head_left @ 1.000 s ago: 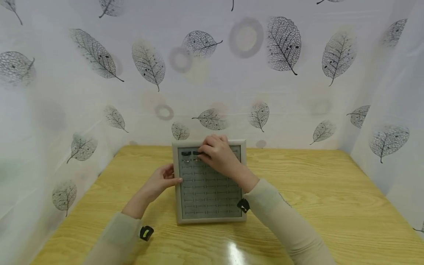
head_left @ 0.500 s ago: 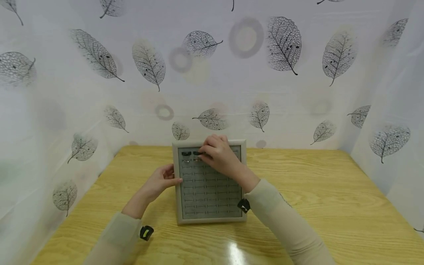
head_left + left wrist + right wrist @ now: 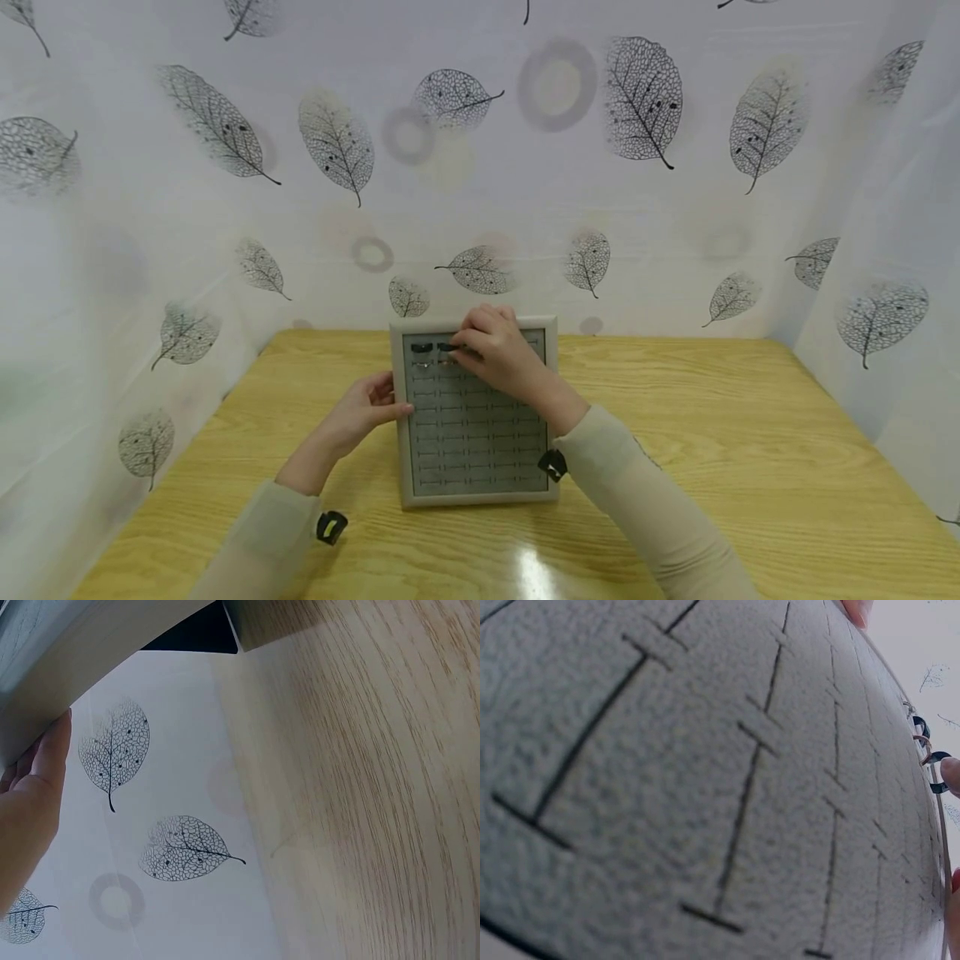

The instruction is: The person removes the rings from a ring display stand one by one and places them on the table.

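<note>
A ring display board [image 3: 476, 437] with a pale frame and grey slitted padding stands leaning back on the table. My left hand [image 3: 362, 414] grips its left edge, thumb on the front and fingers behind; the left wrist view shows those fingers [image 3: 52, 754] against the frame's side. Near the top, my right hand [image 3: 491, 346] pinches a dark ring [image 3: 447, 347] at the first row, its fingers partly covering it. One black ring [image 3: 422, 347] sits in the slot to the left, with a silvery ring [image 3: 422, 364] below it. Dark rings [image 3: 921, 727] also show beside the fingertip in the right wrist view.
The wooden table [image 3: 712, 433] extends on both sides of the board. A white leaf-patterned curtain [image 3: 480, 192] encloses the back and sides. Behind the board, a dark support [image 3: 199, 634] shows in the left wrist view. Rows of slits [image 3: 754, 780] cover the padding.
Almost nothing has moved. My right fingers have tipped very slightly at the dark ring, while my left hand and the board keep their place.
</note>
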The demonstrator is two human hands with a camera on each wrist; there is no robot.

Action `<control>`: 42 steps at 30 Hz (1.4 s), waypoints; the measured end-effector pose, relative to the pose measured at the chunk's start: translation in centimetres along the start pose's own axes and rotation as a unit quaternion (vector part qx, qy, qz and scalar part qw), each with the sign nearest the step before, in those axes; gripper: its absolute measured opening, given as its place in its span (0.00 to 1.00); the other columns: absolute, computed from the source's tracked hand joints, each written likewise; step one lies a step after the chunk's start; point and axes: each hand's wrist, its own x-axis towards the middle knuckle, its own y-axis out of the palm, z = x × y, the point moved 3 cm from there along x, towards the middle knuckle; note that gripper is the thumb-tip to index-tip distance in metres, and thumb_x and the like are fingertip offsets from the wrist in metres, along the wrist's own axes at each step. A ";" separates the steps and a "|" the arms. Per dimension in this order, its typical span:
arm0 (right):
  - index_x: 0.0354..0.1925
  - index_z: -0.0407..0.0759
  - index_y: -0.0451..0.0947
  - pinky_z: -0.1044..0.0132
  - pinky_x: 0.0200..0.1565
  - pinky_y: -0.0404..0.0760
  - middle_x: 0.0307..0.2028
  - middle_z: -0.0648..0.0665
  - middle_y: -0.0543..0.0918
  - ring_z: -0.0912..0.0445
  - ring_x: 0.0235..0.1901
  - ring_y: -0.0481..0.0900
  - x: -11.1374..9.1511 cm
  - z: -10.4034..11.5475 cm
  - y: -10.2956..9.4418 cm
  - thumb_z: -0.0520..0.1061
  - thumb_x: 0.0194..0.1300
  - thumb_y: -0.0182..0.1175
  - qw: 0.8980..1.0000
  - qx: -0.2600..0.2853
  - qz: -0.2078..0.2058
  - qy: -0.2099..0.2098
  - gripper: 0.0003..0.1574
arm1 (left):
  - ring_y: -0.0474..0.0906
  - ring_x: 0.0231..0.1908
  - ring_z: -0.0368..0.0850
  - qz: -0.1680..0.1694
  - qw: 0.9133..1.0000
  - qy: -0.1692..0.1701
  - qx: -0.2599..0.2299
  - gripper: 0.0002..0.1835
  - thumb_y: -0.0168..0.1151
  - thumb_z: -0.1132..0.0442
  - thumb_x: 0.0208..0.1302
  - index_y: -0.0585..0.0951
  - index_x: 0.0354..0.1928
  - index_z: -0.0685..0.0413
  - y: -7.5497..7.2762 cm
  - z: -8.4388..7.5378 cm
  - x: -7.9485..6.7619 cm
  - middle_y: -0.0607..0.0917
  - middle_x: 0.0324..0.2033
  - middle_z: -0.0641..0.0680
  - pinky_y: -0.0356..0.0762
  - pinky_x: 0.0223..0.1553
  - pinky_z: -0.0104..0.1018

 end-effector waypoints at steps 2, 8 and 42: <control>0.26 0.39 0.79 0.59 0.30 0.57 0.27 0.48 0.72 0.55 0.28 0.67 0.0 0.0 0.0 0.38 0.45 0.69 1.000 0.000 -0.001 -0.002 0.08 | 0.70 0.50 0.53 -0.001 1.000 -0.001 0.002 0.33 0.60 0.68 0.56 0.58 0.61 0.69 0.0 0.0 0.0 0.69 0.53 0.66 0.72 0.46 0.39; 0.26 0.39 0.80 0.59 0.30 0.58 0.27 0.48 0.72 0.55 0.28 0.67 0.0 0.1 -0.1 0.38 0.44 0.69 1.000 0.001 -0.009 -0.010 0.08 | 0.70 0.50 0.53 -0.002 1.000 -0.002 0.006 0.33 0.61 0.67 0.56 0.58 0.61 0.68 0.0 -0.1 -0.1 0.69 0.53 0.66 0.72 0.46 0.39; 0.27 0.37 0.80 0.60 0.30 0.59 0.26 0.47 0.72 0.54 0.28 0.67 -0.2 -0.1 -0.2 0.37 0.44 0.69 0.999 0.019 -0.022 -0.024 0.08 | 0.71 0.50 0.53 0.001 1.000 0.004 0.014 0.33 0.61 0.67 0.55 0.59 0.60 0.69 -0.1 -0.2 0.0 0.70 0.52 0.66 0.72 0.46 0.39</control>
